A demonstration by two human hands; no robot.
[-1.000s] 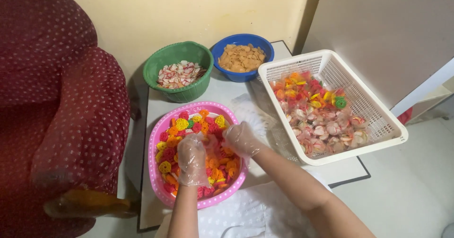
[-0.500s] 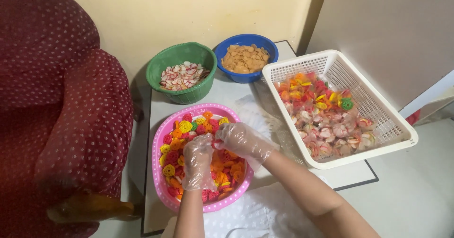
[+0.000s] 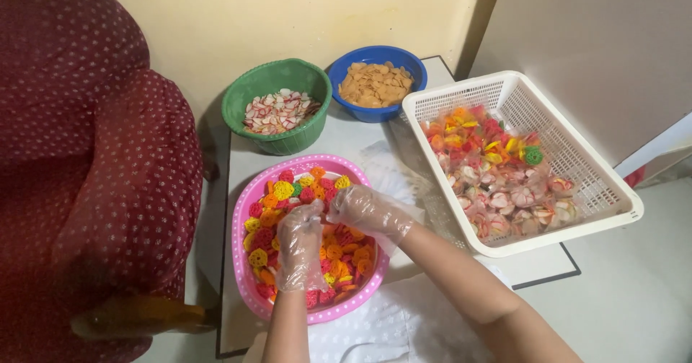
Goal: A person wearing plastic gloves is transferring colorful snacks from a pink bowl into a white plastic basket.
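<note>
A maroon dotted armchair (image 3: 86,154) fills the left. On the white table (image 3: 346,143) sits a white basket (image 3: 577,154) of bagged crackers, just right of a pink bowl (image 3: 241,248) of coloured crackers (image 3: 277,190). Behind stand a green bowl (image 3: 249,93) and a blue bowl (image 3: 375,51). Over the pink bowl, the gloved left hand (image 3: 299,244) and right hand (image 3: 367,211) meet, fingers curled and pinched together; what they grip I cannot tell.

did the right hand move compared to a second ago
Barely. The right hand remains over the pink basin, by the left hand. Basin and hand shifted in frame together, so the camera moved, not the hand.
</note>
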